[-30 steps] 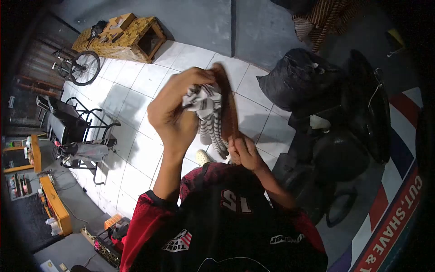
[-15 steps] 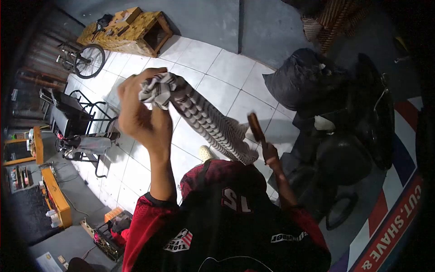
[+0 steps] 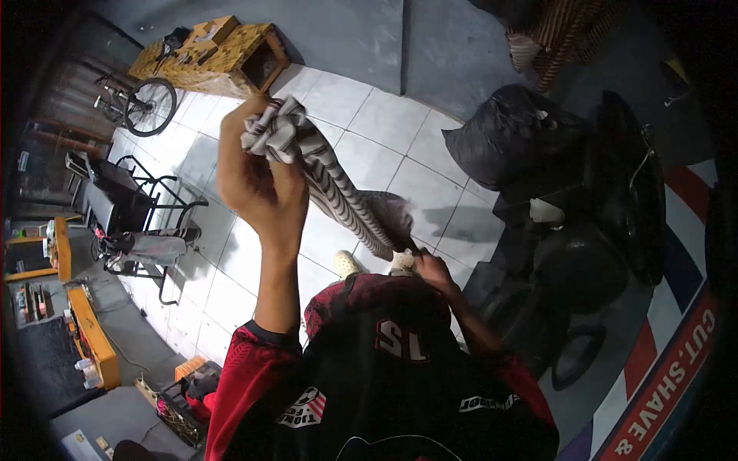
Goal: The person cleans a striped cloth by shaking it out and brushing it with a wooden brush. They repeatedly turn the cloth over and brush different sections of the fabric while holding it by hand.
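My left hand [image 3: 257, 177] is raised at the left, its fingers closed around the bunched top of a black-and-white striped cloth [image 3: 342, 188]. The rest of the cloth hangs slantwise down to the right, over the tiled floor. Low at its free end is my right hand [image 3: 434, 273], closed on a wooden-looking brush [image 3: 416, 244]. Only a bit of the handle shows; the bristle end overlaps the lower cloth and is mostly hidden or blurred.
Pale clogs [image 3: 346, 263] show on the white tiles below me. A black bag [image 3: 503, 134] and dark seats stand at the right, beside a lettered banner [image 3: 653, 392]. Left are a black barber-style chair [image 3: 119, 192], a bicycle [image 3: 146, 107] and a cloth-covered table [image 3: 207, 58].
My right hand has brought the brush down and left against the lower cloth. The cloth hangs steeper and narrower, with its lower end shifted left. My left hand has shifted slightly right.
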### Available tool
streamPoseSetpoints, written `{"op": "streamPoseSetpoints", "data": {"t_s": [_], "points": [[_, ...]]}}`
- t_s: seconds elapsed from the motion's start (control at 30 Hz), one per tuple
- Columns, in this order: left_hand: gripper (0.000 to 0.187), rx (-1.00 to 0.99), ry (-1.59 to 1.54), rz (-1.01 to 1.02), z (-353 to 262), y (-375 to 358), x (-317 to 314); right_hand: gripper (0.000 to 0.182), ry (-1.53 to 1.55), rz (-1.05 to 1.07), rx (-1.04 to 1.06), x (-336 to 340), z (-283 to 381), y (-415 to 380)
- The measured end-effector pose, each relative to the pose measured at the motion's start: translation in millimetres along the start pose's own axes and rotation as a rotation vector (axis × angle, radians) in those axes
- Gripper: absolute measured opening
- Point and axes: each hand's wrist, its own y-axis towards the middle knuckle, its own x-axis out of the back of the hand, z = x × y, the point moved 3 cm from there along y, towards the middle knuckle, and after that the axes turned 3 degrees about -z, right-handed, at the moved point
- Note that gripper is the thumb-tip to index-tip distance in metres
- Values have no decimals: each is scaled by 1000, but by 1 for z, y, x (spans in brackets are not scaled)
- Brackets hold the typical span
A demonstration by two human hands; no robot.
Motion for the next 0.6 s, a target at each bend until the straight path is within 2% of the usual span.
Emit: {"op": "streamPoseSetpoints", "data": {"t_s": [0.03,0.1,0.13,0.17,0.2,0.27,0.37,0.4,0.47,0.57,0.6], "points": [[19,6,34,14,6,1,6,33,17,191,-192,-24,-30,-15],[20,-39,127,-97,15,4,20,35,-18,189,-495,-47,-82,-50],[21,-61,170,-151,17,6,25,30,-35,170,-272,-71,-118,-73],[18,-30,129,-195,15,10,27,34,-129,431,-450,-67,-129,-82],[16,-40,102,-208,9,14,26,42,-151,375,-555,-64,-138,-95],[15,2,111,-168,10,18,25,49,19,247,-895,-74,-166,-111],[15,103,140,-148,11,17,17,53,135,-404,-829,-53,-169,-96],[15,94,151,-151,11,18,18,54,639,-369,-1138,-19,-138,-82],[14,74,168,-149,14,20,18,49,1101,-549,-1060,-12,-154,-72],[13,45,108,-110,19,21,15,44,760,-567,-1089,-9,-180,-65],[13,46,105,-78,19,20,16,43,852,-634,-997,-1,-172,-56]]}}
